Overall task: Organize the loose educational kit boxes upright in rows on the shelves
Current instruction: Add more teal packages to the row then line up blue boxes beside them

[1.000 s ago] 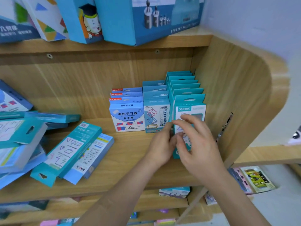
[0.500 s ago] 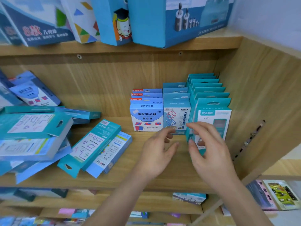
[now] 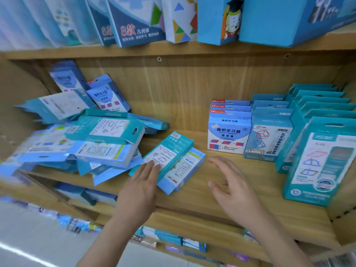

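On the wooden shelf [image 3: 221, 191], a teal flat box [image 3: 169, 153] lies on a light-blue box [image 3: 186, 168] in the middle. My left hand [image 3: 142, 182] rests with its fingertips on the teal box's near end, fingers spread. My right hand [image 3: 231, 185] hovers open over bare shelf to the right of those boxes, holding nothing. Upright rows stand at the right: white-blue boxes [image 3: 229, 132], blue boxes [image 3: 269, 132] and tall teal boxes [image 3: 323, 160]. A loose heap of boxes [image 3: 86, 139] lies at the left.
Large blue boxes [image 3: 212, 18] line the shelf above. Lower shelves [image 3: 173, 239] hold more packets. The cabinet's right side wall [image 3: 344, 224] stands next to the tall teal row. Floor shows at the bottom left.
Both hands have left the front tall teal box, which now stands upright alone. The view swung left; my left hand reached onto the flat teal box and my right hand followed.
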A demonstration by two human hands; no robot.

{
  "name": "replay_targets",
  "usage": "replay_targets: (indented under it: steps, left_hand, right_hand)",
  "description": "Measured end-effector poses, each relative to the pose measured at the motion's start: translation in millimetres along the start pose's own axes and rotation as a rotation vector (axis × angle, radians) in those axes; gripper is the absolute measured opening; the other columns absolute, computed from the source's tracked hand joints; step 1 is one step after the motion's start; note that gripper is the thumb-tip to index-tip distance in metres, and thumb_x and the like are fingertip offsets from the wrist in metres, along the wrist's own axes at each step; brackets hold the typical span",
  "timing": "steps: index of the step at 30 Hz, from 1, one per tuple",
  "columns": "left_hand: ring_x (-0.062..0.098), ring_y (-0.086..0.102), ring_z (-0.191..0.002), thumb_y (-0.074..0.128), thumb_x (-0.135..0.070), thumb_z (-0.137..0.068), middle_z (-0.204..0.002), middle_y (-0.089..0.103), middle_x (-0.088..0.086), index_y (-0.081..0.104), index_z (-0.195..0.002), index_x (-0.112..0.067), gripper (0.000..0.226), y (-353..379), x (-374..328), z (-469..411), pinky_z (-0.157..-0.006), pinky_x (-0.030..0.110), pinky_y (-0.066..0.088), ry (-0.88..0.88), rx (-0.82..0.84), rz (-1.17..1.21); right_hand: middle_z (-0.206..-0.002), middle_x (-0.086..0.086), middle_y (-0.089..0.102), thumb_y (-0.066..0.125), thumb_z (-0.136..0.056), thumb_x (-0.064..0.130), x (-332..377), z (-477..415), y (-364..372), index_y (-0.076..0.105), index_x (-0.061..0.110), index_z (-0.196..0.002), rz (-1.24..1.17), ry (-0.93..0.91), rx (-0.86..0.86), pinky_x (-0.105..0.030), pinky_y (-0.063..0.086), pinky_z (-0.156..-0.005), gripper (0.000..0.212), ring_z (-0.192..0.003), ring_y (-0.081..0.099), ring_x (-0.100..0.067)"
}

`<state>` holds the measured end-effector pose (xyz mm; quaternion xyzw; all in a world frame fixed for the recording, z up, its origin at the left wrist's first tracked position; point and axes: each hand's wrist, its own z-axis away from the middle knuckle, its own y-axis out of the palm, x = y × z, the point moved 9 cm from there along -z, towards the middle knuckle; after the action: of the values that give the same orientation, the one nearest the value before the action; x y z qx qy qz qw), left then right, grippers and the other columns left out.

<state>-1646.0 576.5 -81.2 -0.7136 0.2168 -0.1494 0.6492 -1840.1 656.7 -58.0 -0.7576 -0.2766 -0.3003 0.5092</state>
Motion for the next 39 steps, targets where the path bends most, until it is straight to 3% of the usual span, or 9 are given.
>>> replay_targets:
  steps: [4,8,10,13,17,20,23,26,39]
  left_hand:
    - [0.020,0.070,-0.097,0.082,0.001,-0.046,-0.112,0.070,0.006,0.069,-0.112,-0.009,0.068,-25,6,7,-0.073,0.030,0.057,0.146,-0.228,0.021]
    - [0.018,0.070,-0.069,0.044,-0.005,-0.070,-0.097,0.073,0.003,0.072,-0.105,-0.010,0.046,-76,2,12,-0.044,0.022,0.046,0.249,-0.468,0.014]
    - [0.015,0.067,-0.073,0.042,-0.004,-0.075,-0.096,0.072,0.000,0.069,-0.105,-0.012,0.041,-100,8,11,-0.051,0.023,0.046,0.266,-0.567,0.138]
    - [-0.002,0.061,-0.078,0.056,-0.006,-0.087,-0.087,0.069,-0.017,0.069,-0.099,-0.021,0.024,-133,30,9,-0.068,0.008,0.044,0.141,-0.635,0.600]
    - [0.002,0.064,-0.069,0.071,-0.023,-0.081,-0.071,0.071,-0.009,0.065,-0.098,-0.030,0.020,-141,58,-5,-0.069,0.016,0.049,-0.080,-0.531,1.150]
    - [0.007,0.068,-0.079,0.064,-0.035,-0.076,-0.080,0.074,-0.003,0.062,-0.105,-0.021,0.032,-133,74,-9,-0.073,0.022,0.053,-0.157,-0.423,1.388]
    - [0.016,0.070,-0.082,0.058,-0.039,-0.077,-0.089,0.074,0.001,0.063,-0.103,-0.015,0.036,-105,72,1,-0.074,0.035,0.058,-0.241,-0.214,1.537]
    - [0.019,0.069,-0.076,0.057,-0.038,-0.077,-0.087,0.074,0.007,0.066,-0.098,-0.009,0.037,-92,62,17,-0.062,0.028,0.057,-0.224,-0.110,1.580]
    - [0.015,0.071,-0.075,0.056,-0.031,-0.081,-0.088,0.075,0.006,0.067,-0.100,-0.005,0.034,-96,86,29,-0.058,0.021,0.053,-0.168,-0.137,1.628]
  right_hand:
    - [-0.141,0.015,0.038,0.059,-0.086,0.011,18,-8,31,0.043,0.029,-0.136,0.022,-0.047,0.063,-0.033,0.039,-0.105,0.056,-0.131,0.033,0.001]
    - [-0.151,0.018,0.019,0.061,-0.088,0.017,53,-24,52,0.028,0.035,-0.144,0.168,-0.167,0.093,-0.021,0.014,-0.113,0.067,-0.138,0.012,0.000]
    - [-0.156,0.015,0.014,0.063,-0.088,0.027,69,-35,58,0.023,0.038,-0.146,0.243,-0.201,0.086,-0.027,0.016,-0.112,0.071,-0.143,0.007,-0.009]
    - [-0.143,0.016,0.040,0.062,-0.083,0.045,86,-47,51,0.037,0.040,-0.136,0.306,-0.202,-0.007,-0.036,0.029,-0.093,0.058,-0.136,0.025,-0.009]
    - [-0.092,0.019,0.065,0.064,-0.076,0.047,100,-49,35,0.060,0.034,-0.102,0.171,-0.126,-0.120,-0.034,0.030,-0.076,0.029,-0.085,0.054,-0.004]
    - [-0.079,0.007,0.068,0.075,-0.078,0.029,100,-49,36,0.066,0.027,-0.089,-0.282,0.073,-0.074,-0.031,0.047,-0.066,0.015,-0.068,0.058,-0.005]
    - [-0.078,-0.005,0.072,0.072,-0.075,0.021,102,-42,40,0.068,0.018,-0.083,-0.618,0.243,-0.105,-0.029,0.050,-0.059,0.010,-0.067,0.064,-0.014]
    - [-0.078,-0.007,0.072,0.071,-0.069,0.026,111,-36,48,0.067,0.013,-0.084,-0.743,0.323,-0.107,-0.026,0.052,-0.056,0.020,-0.066,0.067,-0.017]
    - [-0.088,-0.013,0.074,0.069,-0.069,0.024,137,-26,80,0.064,0.011,-0.085,-0.892,0.455,-0.078,-0.028,0.056,-0.055,0.022,-0.068,0.071,-0.023]
